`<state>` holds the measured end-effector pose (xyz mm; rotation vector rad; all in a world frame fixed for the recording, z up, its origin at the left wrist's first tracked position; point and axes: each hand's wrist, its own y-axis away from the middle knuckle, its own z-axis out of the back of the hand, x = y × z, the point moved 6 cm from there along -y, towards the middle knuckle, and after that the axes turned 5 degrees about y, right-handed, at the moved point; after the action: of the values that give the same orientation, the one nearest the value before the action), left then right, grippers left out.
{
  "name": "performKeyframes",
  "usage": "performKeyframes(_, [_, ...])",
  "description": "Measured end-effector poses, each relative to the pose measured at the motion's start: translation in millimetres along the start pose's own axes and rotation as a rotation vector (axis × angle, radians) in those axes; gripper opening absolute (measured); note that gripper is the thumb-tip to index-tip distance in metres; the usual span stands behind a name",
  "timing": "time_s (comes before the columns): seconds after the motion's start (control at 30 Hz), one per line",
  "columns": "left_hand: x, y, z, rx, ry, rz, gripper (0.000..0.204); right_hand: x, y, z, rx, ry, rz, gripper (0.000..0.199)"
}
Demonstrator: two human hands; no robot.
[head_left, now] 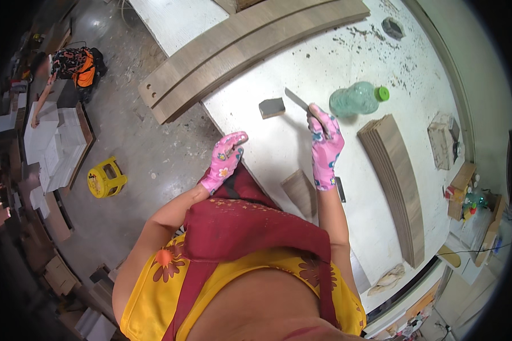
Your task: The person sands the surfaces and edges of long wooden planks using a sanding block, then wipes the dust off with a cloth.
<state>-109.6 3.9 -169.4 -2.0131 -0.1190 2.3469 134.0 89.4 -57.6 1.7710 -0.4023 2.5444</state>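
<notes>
My right hand, in a pink flowered glove, is closed around a knife-like scraper whose thin flat grey blade points up and left over the white table. The fist hides its handle. My left hand, gloved alike, is at the table's left edge; its fingers are loosely bent, thumb apart, with nothing visible in them. Between and beyond the hands lies a small block with a dark grey top. A clear green-capped bottle lies just right of my right hand. Near my apron is a flat wooden piece.
Long curved wooden boards cross the far side of the white table. A curved stack of thin wood lies at the right. On the floor left stands a yellow stool. Another person bends over white panels.
</notes>
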Motion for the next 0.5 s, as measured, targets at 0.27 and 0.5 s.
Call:
performKeyframes(0.27, [-23.4, -45.5, 5.7, -0.019, -0.140, -0.133, 0.072, 9.5, -137.8, -68.9, -0.075, -0.154, 0.001, 0.025])
performKeyframes(0.5, [-8.9, -101.8, -13.6, 0.131, -0.200, -0.265, 0.094, 16.9, -324.8, -116.5, -0.230, 0.403, 0.374, 0.031])
